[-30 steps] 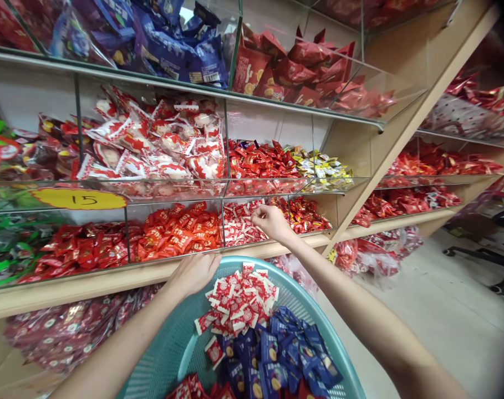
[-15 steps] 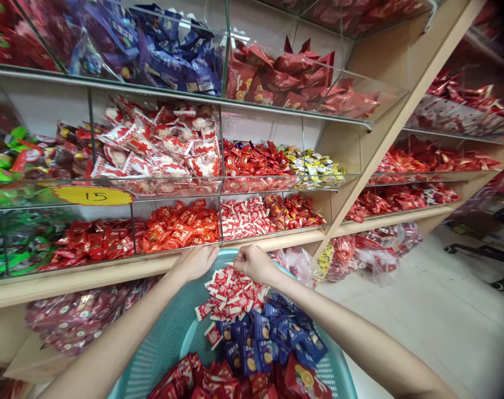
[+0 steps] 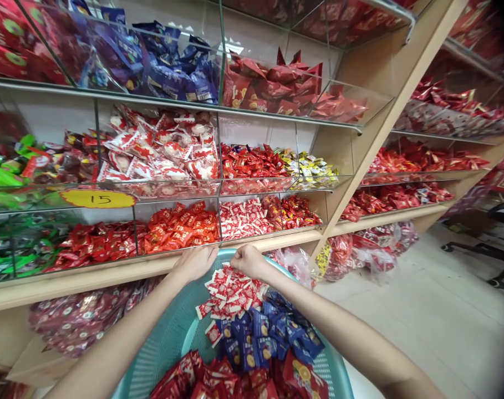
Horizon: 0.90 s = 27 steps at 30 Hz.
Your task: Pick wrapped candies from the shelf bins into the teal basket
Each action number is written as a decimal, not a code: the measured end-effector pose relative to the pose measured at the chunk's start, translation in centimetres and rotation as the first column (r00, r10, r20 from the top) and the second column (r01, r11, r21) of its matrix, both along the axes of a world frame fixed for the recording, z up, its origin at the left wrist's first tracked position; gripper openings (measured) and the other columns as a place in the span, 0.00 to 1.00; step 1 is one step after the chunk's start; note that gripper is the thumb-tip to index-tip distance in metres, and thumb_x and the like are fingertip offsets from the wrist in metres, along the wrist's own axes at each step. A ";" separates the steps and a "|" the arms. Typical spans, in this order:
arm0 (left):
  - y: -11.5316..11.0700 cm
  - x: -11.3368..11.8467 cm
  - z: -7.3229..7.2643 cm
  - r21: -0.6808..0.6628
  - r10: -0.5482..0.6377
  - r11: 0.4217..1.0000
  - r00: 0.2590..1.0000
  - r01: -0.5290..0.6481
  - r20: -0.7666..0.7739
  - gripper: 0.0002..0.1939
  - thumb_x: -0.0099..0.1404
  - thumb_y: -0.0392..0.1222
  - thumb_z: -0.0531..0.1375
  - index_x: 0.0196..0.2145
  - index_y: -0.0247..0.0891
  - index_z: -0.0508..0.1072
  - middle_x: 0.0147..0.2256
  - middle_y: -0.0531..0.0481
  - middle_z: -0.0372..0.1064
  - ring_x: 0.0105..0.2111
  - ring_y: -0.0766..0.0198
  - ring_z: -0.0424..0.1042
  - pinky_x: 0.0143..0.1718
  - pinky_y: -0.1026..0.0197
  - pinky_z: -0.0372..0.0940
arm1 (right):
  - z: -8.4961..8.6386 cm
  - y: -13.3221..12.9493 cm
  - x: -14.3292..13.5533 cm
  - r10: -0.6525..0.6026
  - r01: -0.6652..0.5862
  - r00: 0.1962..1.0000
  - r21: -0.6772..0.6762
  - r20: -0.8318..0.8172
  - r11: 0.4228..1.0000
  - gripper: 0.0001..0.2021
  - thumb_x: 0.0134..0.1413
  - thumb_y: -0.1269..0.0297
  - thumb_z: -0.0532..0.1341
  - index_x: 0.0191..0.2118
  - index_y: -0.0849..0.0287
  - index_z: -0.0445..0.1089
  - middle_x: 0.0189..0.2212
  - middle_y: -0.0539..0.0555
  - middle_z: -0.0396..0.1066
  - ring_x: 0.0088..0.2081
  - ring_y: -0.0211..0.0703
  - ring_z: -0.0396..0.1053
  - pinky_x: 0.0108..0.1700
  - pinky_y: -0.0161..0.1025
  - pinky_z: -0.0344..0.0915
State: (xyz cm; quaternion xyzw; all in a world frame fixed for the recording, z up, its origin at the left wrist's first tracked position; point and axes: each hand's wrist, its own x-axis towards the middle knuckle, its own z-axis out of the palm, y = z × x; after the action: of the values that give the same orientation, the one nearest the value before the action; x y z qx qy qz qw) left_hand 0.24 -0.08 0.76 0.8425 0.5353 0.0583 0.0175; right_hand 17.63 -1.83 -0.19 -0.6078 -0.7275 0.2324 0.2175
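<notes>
A teal plastic basket point(image 3: 162, 327) holds wrapped candies in separate heaps. Small red-and-white packets point(image 3: 230, 293) lie at its far end, blue packets point(image 3: 264, 338) in the middle, larger red packets point(image 3: 222, 379) nearest me. My left hand point(image 3: 197, 261) is bent over the basket's far left rim, close against the shelf edge; its fingertips are mostly hidden. Beside it, my right hand point(image 3: 247, 261) is closed in a fist above the red-and-white packets. Whatever that fist holds, if anything, is out of sight.
Wooden shelving point(image 3: 372, 149) with glass-fronted bins of candy rises in front of me. A yellow tag point(image 3: 97, 198) marked 15 hangs on the left. Bagged goods point(image 3: 351, 257) sit under the lowest shelf. At right, a chair base point(image 3: 480, 260) stands on the pale floor point(image 3: 422, 316).
The view has shifted slightly, so the shelves appear a little lower and the right side a bit further left. Both hands and the candies in the basket look nearly unchanged.
</notes>
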 end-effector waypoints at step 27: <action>-0.1 -0.2 -0.1 0.000 0.010 1.000 1.000 -0.010 -0.009 0.28 0.67 0.52 0.35 0.41 0.37 0.70 0.40 0.40 0.71 0.41 0.53 0.70 0.40 0.56 0.60 | -1.6 -8.7 -5.5 0.665 -0.780 0.385 -0.160 0.639 0.605 0.11 0.50 0.66 0.58 0.41 0.60 0.67 0.40 0.57 0.69 0.31 0.42 0.71 0.22 0.34 0.61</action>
State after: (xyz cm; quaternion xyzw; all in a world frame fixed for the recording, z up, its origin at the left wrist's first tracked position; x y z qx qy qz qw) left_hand 0.06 -0.21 0.63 0.8401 0.5395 0.0545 0.0150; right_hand 12.10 -10.55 -1.79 -0.2469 -0.9615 0.0185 -0.1192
